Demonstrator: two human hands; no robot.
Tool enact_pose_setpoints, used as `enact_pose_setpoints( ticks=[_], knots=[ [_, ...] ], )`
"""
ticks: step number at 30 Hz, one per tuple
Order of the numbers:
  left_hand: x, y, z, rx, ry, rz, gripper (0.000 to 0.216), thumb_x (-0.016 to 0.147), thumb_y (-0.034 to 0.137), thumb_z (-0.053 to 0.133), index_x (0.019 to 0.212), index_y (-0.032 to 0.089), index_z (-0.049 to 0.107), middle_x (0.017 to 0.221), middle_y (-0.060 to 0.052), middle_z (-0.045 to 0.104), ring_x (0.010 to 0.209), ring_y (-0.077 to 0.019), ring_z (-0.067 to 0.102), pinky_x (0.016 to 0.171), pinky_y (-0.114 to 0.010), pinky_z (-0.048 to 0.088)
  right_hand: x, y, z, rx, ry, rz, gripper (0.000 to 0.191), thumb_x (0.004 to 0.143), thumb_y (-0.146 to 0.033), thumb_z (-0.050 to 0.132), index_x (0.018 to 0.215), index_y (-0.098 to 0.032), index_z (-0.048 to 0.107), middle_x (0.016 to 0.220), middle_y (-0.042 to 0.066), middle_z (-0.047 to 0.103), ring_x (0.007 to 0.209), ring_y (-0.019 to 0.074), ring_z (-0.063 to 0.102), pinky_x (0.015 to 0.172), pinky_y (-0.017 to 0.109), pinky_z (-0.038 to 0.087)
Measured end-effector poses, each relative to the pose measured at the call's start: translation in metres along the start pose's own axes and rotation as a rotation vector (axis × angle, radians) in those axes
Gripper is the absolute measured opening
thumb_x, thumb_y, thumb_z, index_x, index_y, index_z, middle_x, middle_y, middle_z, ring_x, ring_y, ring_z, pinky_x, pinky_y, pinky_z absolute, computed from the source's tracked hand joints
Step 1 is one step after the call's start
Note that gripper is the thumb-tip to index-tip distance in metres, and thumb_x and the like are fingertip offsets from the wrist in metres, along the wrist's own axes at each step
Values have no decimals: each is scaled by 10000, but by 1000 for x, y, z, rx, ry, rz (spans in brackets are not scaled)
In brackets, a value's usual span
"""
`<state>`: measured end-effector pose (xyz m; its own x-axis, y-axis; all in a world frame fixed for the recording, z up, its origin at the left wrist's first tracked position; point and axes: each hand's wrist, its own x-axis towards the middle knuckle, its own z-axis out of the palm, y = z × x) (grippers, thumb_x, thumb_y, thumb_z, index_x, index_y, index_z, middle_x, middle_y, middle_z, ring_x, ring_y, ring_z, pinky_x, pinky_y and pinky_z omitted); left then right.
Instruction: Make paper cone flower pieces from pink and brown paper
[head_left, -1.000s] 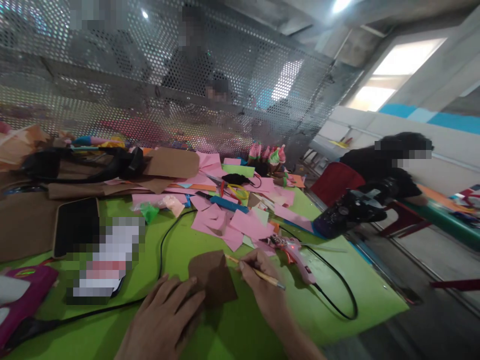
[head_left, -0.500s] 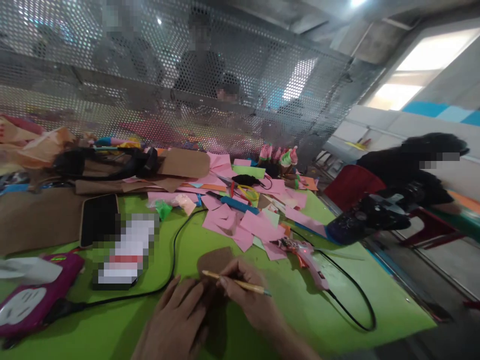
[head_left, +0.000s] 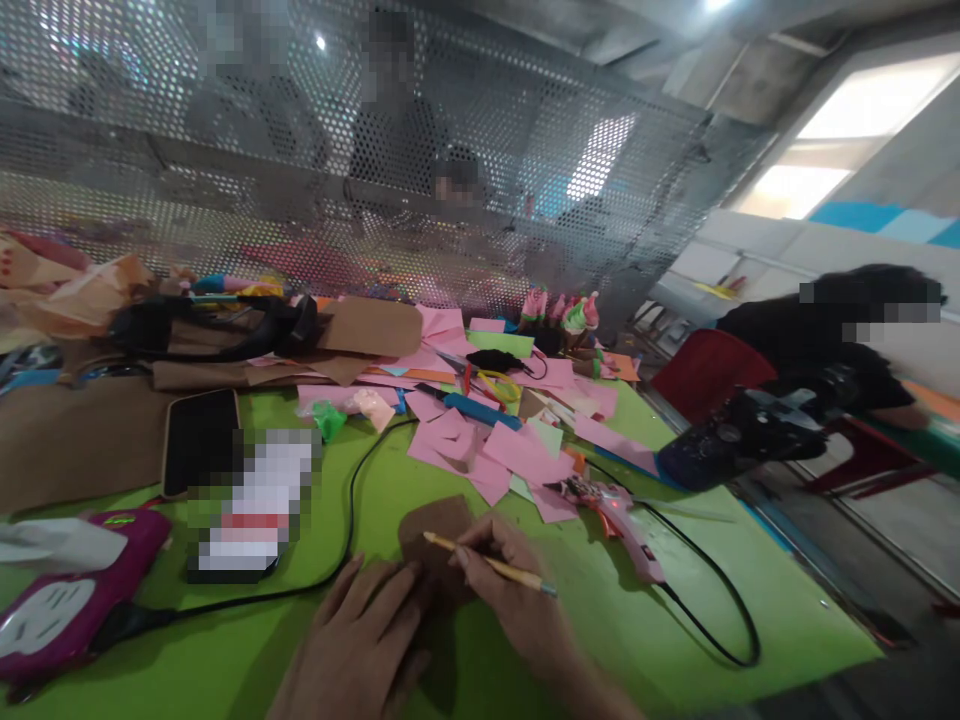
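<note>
A small brown paper piece (head_left: 433,525) lies on the green table (head_left: 750,620) near the front edge. My left hand (head_left: 360,645) rests flat on its near left part, fingers spread. My right hand (head_left: 514,595) pinches a thin yellow pencil (head_left: 487,563), its tip touching the brown paper. A pink glue gun (head_left: 619,515) with a black cord (head_left: 712,610) lies just right of my right hand.
Pink paper scraps (head_left: 495,450), scissors and tools clutter the table's middle. A black phone (head_left: 199,440), a magenta device (head_left: 71,600) and a black cable (head_left: 345,520) lie left. Brown cardboard (head_left: 67,440) sits far left. A perforated metal screen (head_left: 375,180) backs the table; a person sits right.
The view has shifted slightly. My right hand has moved the pencil left, across the brown paper. My left hand stays flat on the paper.
</note>
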<state>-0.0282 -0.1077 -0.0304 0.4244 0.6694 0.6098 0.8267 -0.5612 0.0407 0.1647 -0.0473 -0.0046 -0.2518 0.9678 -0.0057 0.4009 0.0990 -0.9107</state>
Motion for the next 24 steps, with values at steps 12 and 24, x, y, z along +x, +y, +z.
enact_pose_setpoints(
  ticks=[12,24],
  knots=[
    [-8,-4,5,75,15,79,264,913,344,503,1115,267,654,1123,22,731,992,-185,623,889,-340,444,-3,6,-33,8,235,7,120,821,-278,598,729,-202,579,667,2,629,608,161,559,548,262,411],
    [-15,4,5,86,27,61,277,922,447,509,1033,251,671,1037,19,747,957,-182,642,919,-325,421,-6,-9,0,158,-145,-32,55,815,-221,604,778,-181,599,702,10,650,625,139,556,565,242,403]
  ],
)
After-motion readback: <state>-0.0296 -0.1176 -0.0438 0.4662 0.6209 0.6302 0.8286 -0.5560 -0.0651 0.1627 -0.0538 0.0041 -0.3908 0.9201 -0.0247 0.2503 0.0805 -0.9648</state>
